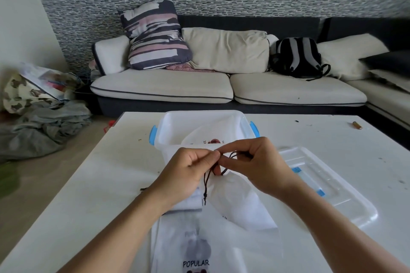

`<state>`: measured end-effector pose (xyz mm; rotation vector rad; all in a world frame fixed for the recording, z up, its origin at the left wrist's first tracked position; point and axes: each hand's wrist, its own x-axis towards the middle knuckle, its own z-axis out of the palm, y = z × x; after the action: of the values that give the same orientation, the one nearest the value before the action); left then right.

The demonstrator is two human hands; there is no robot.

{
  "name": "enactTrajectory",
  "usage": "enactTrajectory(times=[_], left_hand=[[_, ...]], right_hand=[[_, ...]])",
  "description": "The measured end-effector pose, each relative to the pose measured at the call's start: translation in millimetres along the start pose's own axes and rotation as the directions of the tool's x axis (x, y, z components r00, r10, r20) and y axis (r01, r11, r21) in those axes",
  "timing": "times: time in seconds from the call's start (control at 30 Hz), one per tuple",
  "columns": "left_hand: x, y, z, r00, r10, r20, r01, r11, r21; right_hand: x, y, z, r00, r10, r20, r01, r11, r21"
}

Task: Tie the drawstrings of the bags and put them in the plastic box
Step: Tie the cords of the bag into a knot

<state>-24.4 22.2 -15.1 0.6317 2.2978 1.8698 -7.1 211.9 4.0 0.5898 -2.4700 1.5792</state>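
Observation:
A white drawstring bag (237, 204) lies on the white table just in front of the clear plastic box (168, 131) with blue handles. Its dark drawstring (206, 184) hangs down from between my hands. My left hand (188, 170) pinches the cord with curled fingers. Beside it, fingertips nearly touching, my right hand (255, 162) pinches a loop of the same cord. Inside the box lies another white bag (206, 137). More flat white bags printed "POPULAR" (199, 250) lie at the table's near edge, under my forearms.
The box's clear lid (328, 186) lies on the table (99, 184) to the right of my hands. A small brown cylinder (357, 125) lies at the table's far right. Beyond the table stands a sofa with cushions and a backpack (297, 57). Clothes are heaped on the floor at left.

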Motion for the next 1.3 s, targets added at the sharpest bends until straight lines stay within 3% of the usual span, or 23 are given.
enactTrajectory(times=[0.1,0.17,0.27,0.4,0.57,0.8,1.17,1.3], left_hand=[[-0.1,-1.3,0.0,1.000,-0.007,0.006,0.007,1.000,0.031],[-0.8,0.9,0.7,0.999,-0.028,0.019,0.028,1.000,-0.005],[-2.9,6.8,3.1,0.997,-0.067,0.024,0.069,0.991,-0.113],[-3.6,7.7,4.2,0.994,-0.104,0.046,0.110,0.981,-0.161],[-5.5,10.0,5.0,0.991,-0.126,0.052,0.133,0.978,-0.163],[-3.0,8.3,10.6,0.990,-0.133,0.044,0.137,0.986,-0.099],[-5.5,11.4,13.2,0.988,-0.130,0.086,0.146,0.967,-0.208],[-4.5,12.6,12.2,0.988,-0.122,0.093,0.141,0.962,-0.236]], right_hand=[[-2.9,-3.2,3.4,0.998,-0.001,-0.068,0.001,1.000,0.000],[-3.6,-5.1,4.6,0.987,0.109,-0.119,-0.087,0.982,0.170],[0.6,-4.5,7.2,0.918,0.385,-0.097,-0.307,0.843,0.443],[5.5,-3.2,9.5,0.849,0.528,0.006,-0.423,0.673,0.607],[6.3,-4.0,4.4,0.888,0.456,-0.059,-0.396,0.823,0.406],[2.9,-9.8,-0.3,0.964,0.230,-0.136,-0.208,0.965,0.162],[3.3,-3.4,-12.2,0.967,0.236,-0.097,-0.220,0.964,0.152],[3.8,-3.4,-18.7,0.942,0.323,0.085,-0.334,0.918,0.215]])
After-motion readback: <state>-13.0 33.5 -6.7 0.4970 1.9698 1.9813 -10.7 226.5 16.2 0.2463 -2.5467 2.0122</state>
